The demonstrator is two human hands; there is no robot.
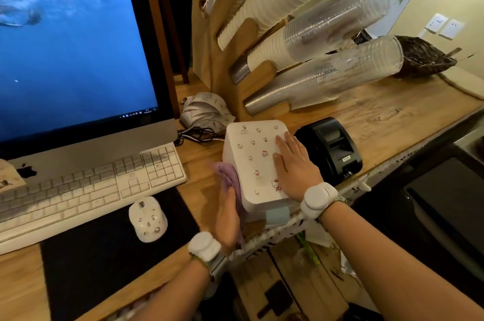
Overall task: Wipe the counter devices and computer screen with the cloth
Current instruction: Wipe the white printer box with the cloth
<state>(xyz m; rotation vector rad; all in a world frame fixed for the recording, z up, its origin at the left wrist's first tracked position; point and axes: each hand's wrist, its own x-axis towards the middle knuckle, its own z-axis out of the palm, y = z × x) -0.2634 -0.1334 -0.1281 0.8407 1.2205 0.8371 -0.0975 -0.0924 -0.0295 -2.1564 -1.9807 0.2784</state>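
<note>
A white box-shaped printer point(252, 158) with small cartoon stickers sits on the wooden counter point(366, 116). My right hand point(293, 163) lies flat on its top right side, fingers together. My left hand point(227, 218) presses a purple cloth point(227, 176) against the printer's left side. A black receipt printer point(331, 148) stands just right of the white one. The computer screen point(73, 43), lit blue, fills the left. In front of it lie a white keyboard point(86, 187) and a white stickered mouse point(148, 218).
A wooden cup dispenser point(222, 53) with stacks of paper and clear plastic cups stands behind the printers. Crumpled receipt paper point(207, 111) and cables lie beside the monitor. A black mat point(104, 255) lies under the mouse. A wicker basket point(424, 59) sits far right.
</note>
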